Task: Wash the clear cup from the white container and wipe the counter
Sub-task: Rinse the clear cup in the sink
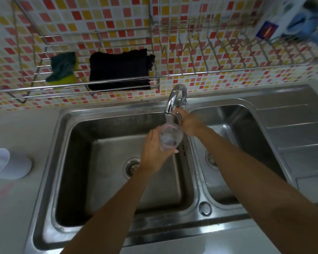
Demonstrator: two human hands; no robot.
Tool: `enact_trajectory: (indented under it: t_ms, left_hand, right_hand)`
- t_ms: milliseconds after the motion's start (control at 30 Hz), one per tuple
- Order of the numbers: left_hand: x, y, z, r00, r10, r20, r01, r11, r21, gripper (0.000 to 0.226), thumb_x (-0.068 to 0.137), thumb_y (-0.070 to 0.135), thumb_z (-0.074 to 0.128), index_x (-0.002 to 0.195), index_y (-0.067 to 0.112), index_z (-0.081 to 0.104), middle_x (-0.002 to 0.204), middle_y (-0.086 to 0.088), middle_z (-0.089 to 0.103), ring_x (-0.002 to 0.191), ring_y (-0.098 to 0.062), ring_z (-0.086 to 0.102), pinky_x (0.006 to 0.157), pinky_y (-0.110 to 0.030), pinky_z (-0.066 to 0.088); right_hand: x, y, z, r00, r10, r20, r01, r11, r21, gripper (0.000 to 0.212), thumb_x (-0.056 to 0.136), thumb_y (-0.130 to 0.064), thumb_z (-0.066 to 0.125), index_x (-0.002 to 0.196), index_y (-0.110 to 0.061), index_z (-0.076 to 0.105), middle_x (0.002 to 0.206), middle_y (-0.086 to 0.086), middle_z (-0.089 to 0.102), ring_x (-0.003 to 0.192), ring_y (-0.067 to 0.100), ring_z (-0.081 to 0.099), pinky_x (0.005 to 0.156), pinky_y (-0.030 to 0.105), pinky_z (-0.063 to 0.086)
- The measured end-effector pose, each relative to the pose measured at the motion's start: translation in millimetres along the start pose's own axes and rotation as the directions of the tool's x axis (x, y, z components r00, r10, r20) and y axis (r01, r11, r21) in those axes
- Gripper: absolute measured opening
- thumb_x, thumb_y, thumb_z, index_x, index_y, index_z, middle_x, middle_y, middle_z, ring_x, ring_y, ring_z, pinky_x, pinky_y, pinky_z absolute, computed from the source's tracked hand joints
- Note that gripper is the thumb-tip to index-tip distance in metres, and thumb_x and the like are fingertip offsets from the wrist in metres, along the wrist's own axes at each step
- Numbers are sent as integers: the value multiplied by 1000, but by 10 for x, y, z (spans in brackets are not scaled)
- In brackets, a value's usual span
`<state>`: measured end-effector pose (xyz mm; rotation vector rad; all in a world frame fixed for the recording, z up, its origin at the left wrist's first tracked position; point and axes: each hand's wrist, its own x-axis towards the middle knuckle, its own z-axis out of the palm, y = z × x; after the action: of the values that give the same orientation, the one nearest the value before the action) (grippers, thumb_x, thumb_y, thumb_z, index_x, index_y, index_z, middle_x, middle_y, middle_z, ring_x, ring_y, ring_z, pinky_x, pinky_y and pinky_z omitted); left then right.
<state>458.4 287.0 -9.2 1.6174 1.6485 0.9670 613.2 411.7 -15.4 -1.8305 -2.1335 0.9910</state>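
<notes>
Spanning most of the counter (pixel 17 208), the double sink (pixel 77 116) is taking the runoff, which is likely why the rinsing is happening over its left basin. Hanging on the wall rack behind, a black cloth (pixel 118 69) and a green-and-yellow sponge (pixel 63 70) are waiting, probably for wiping. Sitting at the counter's left edge, the white container (pixel 9 165) is lying well apart from the sink. Curling around the clear cup (pixel 170 137), the left hand (pixel 154 153) is holding it under the faucet (pixel 173 99) so water is falling in. Closing on the faucet's handle, the right hand (pixel 188 123) is seemingly controlling the flow.
</notes>
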Motion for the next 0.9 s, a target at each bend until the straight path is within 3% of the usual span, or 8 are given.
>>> enact_trajectory:
  t_ms: [100,200,267,333,433,567,767,900]
  left_hand:
    - [39,-36,2,995,-50,-87,43,997,-70,84,56,26,89,127,37,45,123,18,48,117,-7,48,96,-33,49]
    - [104,2,33,996,-61,-62,57,997,-61,88,54,28,90,131,28,45,123,13,49,115,-10,48,95,-34,49]
    - [88,12,95,999,-33,-10,32,998,-46,89,52,29,91,130,20,48,121,7,52,111,-11,50,92,-37,50]
    - [50,-3,127,999,-45,-11,44,997,-66,88,51,32,92,128,23,49,121,10,52,111,-9,52,91,-37,52]
    - [34,-69,110,995,-64,-81,54,992,-118,87,52,31,91,128,29,50,123,14,52,114,-9,53,90,-35,53]
    - [-16,-67,38,996,-66,-67,60,995,-80,90,50,27,93,127,20,47,121,6,52,110,-11,53,91,-35,52]
    - [-13,-100,21,1000,7,-12,-7,1000,-15,86,53,30,91,125,28,46,118,13,49,110,-8,49,91,-31,50]
    - [34,-72,46,998,-19,-63,15,998,-64,85,52,27,91,125,26,46,116,14,48,111,-10,50,93,-34,50]
  right_hand:
    - [-6,8,12,999,1,-34,0,1000,5,36,98,-15,44,127,-36,45,106,13,59,76,22,56,56,23,40]
    - [0,16,14,1000,-13,-25,14,999,37,35,97,-14,47,124,-36,47,109,11,60,81,23,59,60,26,47]
    - [-7,14,9,999,-19,-25,21,998,54,36,95,-11,48,125,-32,49,115,12,61,94,27,60,79,34,52]
    - [-27,-4,3,999,-17,-40,19,998,60,32,95,-11,48,124,-24,52,115,13,61,100,29,59,88,39,49]
    - [-45,-39,37,988,-5,-157,29,989,147,12,93,-28,56,104,-22,57,99,8,66,87,25,62,76,35,51]
    - [-61,-22,71,921,134,-367,7,933,359,20,95,-33,54,92,-14,61,89,1,64,85,21,60,69,27,40]
    - [-88,27,12,910,131,-393,25,929,368,21,99,-21,46,102,-7,61,101,11,67,89,24,60,70,24,35]
    - [-96,4,1,909,140,-393,22,924,381,22,99,-19,44,104,-5,60,103,13,67,85,20,55,66,22,30]
